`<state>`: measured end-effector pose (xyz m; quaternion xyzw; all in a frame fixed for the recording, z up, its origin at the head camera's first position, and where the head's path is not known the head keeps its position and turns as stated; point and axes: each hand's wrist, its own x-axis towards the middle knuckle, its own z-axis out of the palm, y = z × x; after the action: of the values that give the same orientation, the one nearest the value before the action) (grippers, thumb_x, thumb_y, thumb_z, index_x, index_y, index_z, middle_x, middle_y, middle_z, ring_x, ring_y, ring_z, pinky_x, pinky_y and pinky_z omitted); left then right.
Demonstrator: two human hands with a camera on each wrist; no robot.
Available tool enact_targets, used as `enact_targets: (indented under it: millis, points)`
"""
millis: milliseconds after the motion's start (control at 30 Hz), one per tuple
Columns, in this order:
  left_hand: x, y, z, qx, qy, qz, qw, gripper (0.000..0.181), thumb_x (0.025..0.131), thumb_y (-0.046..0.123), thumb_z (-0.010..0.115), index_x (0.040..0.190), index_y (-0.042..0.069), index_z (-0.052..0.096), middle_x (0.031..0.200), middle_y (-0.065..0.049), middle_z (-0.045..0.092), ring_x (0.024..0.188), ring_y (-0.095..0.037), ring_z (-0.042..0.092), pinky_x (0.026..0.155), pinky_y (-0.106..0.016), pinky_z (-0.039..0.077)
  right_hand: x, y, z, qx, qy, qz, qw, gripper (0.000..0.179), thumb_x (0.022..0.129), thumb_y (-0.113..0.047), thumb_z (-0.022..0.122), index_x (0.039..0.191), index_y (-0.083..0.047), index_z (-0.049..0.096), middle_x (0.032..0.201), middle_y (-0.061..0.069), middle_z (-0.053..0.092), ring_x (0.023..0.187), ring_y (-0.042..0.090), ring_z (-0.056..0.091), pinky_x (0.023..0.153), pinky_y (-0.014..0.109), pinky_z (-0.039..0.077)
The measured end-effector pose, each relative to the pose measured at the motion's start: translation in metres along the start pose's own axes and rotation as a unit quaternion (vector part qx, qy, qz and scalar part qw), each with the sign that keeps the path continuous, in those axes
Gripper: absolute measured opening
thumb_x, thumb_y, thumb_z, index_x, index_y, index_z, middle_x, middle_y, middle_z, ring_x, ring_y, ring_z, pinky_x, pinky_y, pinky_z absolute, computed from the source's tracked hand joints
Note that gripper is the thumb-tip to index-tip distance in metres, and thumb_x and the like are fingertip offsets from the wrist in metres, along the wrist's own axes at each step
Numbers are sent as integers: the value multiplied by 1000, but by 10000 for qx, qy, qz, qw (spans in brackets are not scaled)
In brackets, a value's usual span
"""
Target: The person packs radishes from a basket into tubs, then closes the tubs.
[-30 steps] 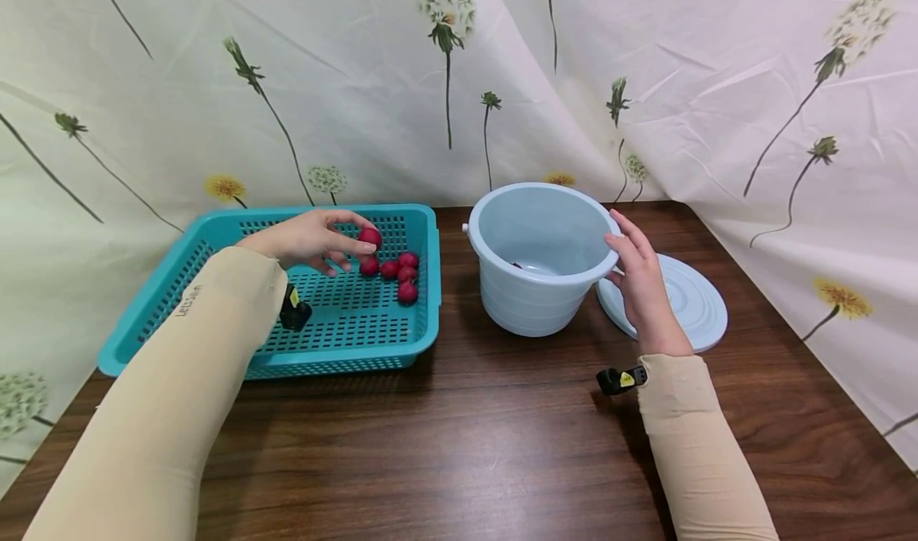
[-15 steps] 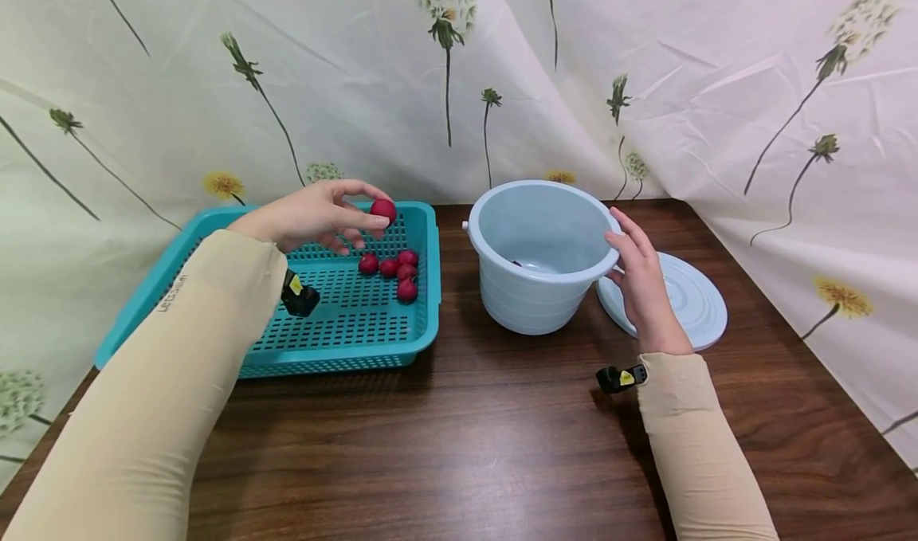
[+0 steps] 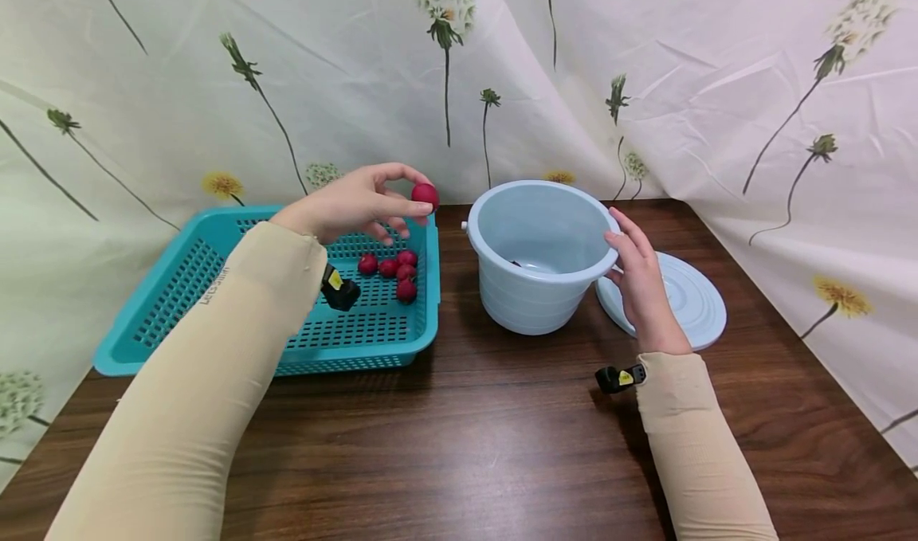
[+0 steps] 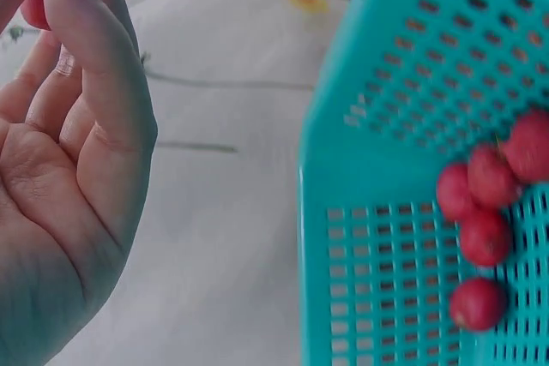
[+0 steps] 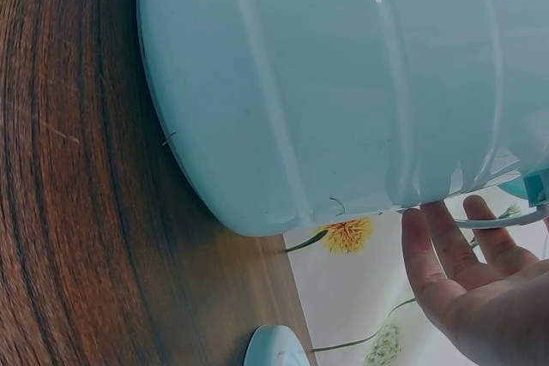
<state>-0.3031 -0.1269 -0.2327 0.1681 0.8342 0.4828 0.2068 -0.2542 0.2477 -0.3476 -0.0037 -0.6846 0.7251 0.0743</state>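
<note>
My left hand (image 3: 366, 202) pinches a red radish (image 3: 425, 197) between thumb and fingertips, raised over the right back corner of the turquoise basket (image 3: 423, 326). In the left wrist view the palm shows at the left and the held radish (image 4: 36, 6) is partly hidden by the fingers. Several more radishes (image 3: 406, 289) lie together in the basket's right part. My right hand (image 3: 641, 282) grips the right rim of a light blue bucket (image 3: 531, 302), which stands upright. A small dark bit shows on the bucket's floor; the near wall hides most of the inside.
A round light blue lid (image 3: 692, 298) lies flat on the dark wooden table (image 3: 459, 445), to the right of the bucket and partly behind the right hand. Behind everything hangs a white cloth (image 3: 344, 71) printed with dandelions. A handle (image 5: 506, 220) shows beside the right fingers.
My left hand has lifted one radish from the group in the basket and carried it up and right towards the bucket. The right hand has stayed on the bucket's rim.
</note>
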Motion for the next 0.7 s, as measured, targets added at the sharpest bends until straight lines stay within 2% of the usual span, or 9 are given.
enact_targets:
  millis: [167,400,700]
  points:
    - [6,12,15,-118,-160,195,9996,48,94,35,68,135,21,47,111,-10,72,77,-22,65,69,-34,58,-1,0,0,-27,14,-10,10000,54,101,-37,52,152,-28,39,157,5,35,130,21,47,95,30,43]
    - [14,24,30,-531,-262,460,9972,44,95,30,68,133,22,47,113,-15,71,76,-22,65,66,-32,58,-1,-1,0,-80,10,24,10000,54,101,-37,51,153,-28,37,157,5,34,131,21,46,96,31,42]
    - [23,36,49,-795,-354,529,9948,43,95,27,68,133,22,47,113,-14,71,72,-22,64,64,-30,57,-1,-2,0,16,-23,16,10000,54,102,-35,51,153,-28,37,158,5,33,129,19,47,95,31,42]
